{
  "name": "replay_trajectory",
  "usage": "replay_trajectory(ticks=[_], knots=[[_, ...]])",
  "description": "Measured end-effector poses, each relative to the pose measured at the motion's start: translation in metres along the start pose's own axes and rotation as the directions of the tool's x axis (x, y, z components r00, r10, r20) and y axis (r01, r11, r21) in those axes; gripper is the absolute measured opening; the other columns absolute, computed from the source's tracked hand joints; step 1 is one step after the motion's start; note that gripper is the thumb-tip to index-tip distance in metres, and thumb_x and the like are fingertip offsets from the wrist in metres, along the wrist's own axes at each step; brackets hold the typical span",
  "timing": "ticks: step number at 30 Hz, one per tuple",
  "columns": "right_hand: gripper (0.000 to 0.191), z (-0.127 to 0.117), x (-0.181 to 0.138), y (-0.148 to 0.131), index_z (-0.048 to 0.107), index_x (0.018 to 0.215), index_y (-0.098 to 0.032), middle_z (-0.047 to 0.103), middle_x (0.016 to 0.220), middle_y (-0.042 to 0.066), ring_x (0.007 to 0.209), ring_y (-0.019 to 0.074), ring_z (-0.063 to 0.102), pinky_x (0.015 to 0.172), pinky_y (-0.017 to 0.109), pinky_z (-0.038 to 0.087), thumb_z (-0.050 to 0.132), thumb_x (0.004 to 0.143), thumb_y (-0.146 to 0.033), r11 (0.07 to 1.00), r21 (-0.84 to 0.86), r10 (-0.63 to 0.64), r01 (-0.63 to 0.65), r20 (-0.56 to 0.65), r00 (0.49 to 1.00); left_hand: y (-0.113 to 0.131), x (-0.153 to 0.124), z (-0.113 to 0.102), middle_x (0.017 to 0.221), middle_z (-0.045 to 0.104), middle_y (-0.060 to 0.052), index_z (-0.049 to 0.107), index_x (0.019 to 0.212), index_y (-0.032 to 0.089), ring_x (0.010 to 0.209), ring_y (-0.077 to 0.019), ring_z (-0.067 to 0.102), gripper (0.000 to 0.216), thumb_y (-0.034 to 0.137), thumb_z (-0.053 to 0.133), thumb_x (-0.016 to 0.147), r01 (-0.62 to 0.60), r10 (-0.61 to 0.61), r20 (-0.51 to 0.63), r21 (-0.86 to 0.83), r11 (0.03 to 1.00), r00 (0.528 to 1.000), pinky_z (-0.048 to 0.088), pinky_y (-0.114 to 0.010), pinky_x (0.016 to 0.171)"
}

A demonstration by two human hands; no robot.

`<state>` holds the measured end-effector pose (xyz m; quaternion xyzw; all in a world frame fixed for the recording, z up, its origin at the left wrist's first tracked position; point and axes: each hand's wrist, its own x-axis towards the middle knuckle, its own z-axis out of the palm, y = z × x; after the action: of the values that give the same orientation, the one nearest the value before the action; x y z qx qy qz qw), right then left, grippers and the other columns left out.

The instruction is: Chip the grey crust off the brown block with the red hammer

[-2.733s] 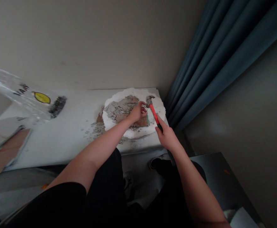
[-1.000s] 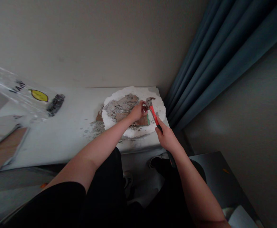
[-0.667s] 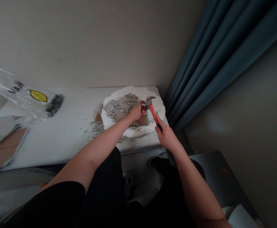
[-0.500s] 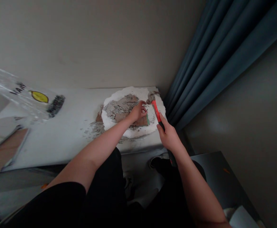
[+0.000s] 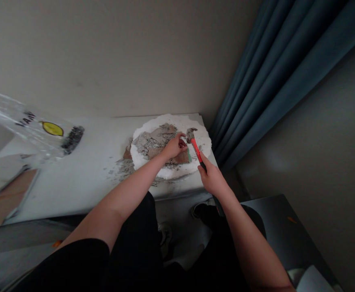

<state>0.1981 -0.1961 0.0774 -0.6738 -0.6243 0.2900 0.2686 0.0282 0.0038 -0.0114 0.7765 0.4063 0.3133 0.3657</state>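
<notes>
In the head view, the right hand [image 5: 213, 179] is closed around the dark grip of a red-handled hammer [image 5: 195, 148], whose metal head sits just beside the fingertips of the left hand [image 5: 173, 147]. The left hand pinches something too small to make out, over the grey and brown rubble [image 5: 154, 142] heaped on a round white foam slab [image 5: 204, 140]. The slab lies at the right end of a white table [image 5: 82, 178], near a blue curtain [image 5: 265, 77], with a clear plastic bag [image 5: 28, 125] well apart to the left.

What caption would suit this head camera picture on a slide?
Right hand holds a red-handled hammer over grey fragments on a white disc, left hand steadying.
</notes>
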Motion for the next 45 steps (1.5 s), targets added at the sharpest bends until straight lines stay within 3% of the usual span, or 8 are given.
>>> replay_trajectory(ticks=[4,9,14,21,26,34,40,45], knots=[[0.068,0.000,-0.001,0.001,0.035,0.167,-0.024,0.076,0.124,0.013,0.116,0.0341,0.072,0.100,0.045,0.054,0.049,0.100,-0.024,0.999,-0.038,0.006,-0.006,0.007,1.000,-0.001,0.000,-0.004,0.096,0.073,-0.003,0.051,0.126,0.020,0.077,-0.0147,0.067,0.053,0.017,0.066,0.076,0.005,-0.005,-0.008,-0.006,1.000,1.000,0.054,-0.031,0.076],[0.070,0.000,-0.002,-0.002,0.027,0.170,-0.027,0.077,0.123,0.013,0.107,0.0335,0.074,0.094,0.044,0.055,0.047,0.103,-0.028,0.997,-0.073,-0.039,0.039,-0.006,0.999,-0.005,0.002,-0.002,0.094,0.072,-0.003,0.053,0.122,0.018,0.080,-0.0149,0.066,0.047,0.014,0.063,0.077,-0.008,0.008,-0.037,0.018,1.000,0.999,0.054,-0.030,0.076],[0.068,0.005,0.000,0.004,0.032,0.168,-0.020,0.077,0.120,0.017,0.107,0.0354,0.074,0.093,0.045,0.055,0.047,0.102,-0.023,0.984,-0.172,0.050,-0.038,0.065,0.997,-0.005,0.003,-0.001,0.102,0.071,-0.006,0.053,0.121,0.017,0.090,-0.0164,0.067,0.046,0.008,0.057,0.076,0.036,-0.035,-0.081,0.015,0.999,0.996,0.055,-0.033,0.082],[0.069,-0.001,-0.006,-0.003,0.025,0.170,-0.027,0.076,0.123,0.014,0.104,0.0339,0.074,0.090,0.044,0.055,0.044,0.104,-0.029,0.993,-0.108,-0.041,0.040,-0.002,0.999,-0.014,0.007,0.001,0.095,0.070,-0.004,0.055,0.120,0.018,0.089,-0.0183,0.067,0.046,0.010,0.056,0.074,-0.006,0.006,-0.109,0.002,1.000,0.994,0.055,-0.036,0.085],[0.070,0.005,0.000,-0.001,0.027,0.170,-0.026,0.079,0.110,0.014,0.096,0.0340,0.075,0.088,0.045,0.055,0.045,0.102,-0.026,0.981,-0.194,0.029,-0.018,0.053,0.998,-0.016,0.007,0.001,0.091,0.070,-0.003,0.055,0.123,0.019,0.087,-0.0189,0.067,0.047,0.012,0.053,0.077,0.013,-0.013,-0.091,-0.003,1.000,0.996,0.055,-0.038,0.086],[0.069,-0.003,-0.005,-0.004,0.024,0.170,-0.026,0.077,0.120,0.013,0.103,0.0335,0.074,0.092,0.044,0.055,0.043,0.104,-0.029,0.992,-0.126,-0.034,0.030,-0.023,0.999,-0.013,0.007,0.002,0.094,0.071,-0.005,0.057,0.122,0.017,0.086,-0.0199,0.067,0.046,0.011,0.056,0.076,0.031,-0.025,-0.103,0.059,0.998,0.994,0.055,-0.039,0.087],[0.070,0.009,0.000,0.007,0.025,0.170,-0.024,0.078,0.109,0.015,0.097,0.0353,0.076,0.089,0.047,0.056,0.045,0.103,-0.025,0.973,-0.227,0.062,-0.041,0.083,0.995,-0.012,0.006,0.001,0.092,0.071,-0.004,0.056,0.121,0.019,0.090,-0.0204,0.069,0.048,0.009,0.051,0.074,0.031,-0.029,-0.086,0.025,0.999,0.996,0.056,-0.040,0.089],[0.069,0.003,0.000,0.010,0.026,0.170,-0.024,0.077,0.119,0.015,0.103,0.0339,0.074,0.093,0.046,0.055,0.045,0.103,-0.026,0.979,-0.200,0.032,-0.030,0.004,0.999,-0.011,0.004,0.000,0.092,0.071,-0.004,0.056,0.122,0.019,0.090,-0.0212,0.068,0.049,0.009,0.050,0.074,0.017,-0.013,-0.076,0.049,0.999,0.997,0.056,-0.042,0.091]])
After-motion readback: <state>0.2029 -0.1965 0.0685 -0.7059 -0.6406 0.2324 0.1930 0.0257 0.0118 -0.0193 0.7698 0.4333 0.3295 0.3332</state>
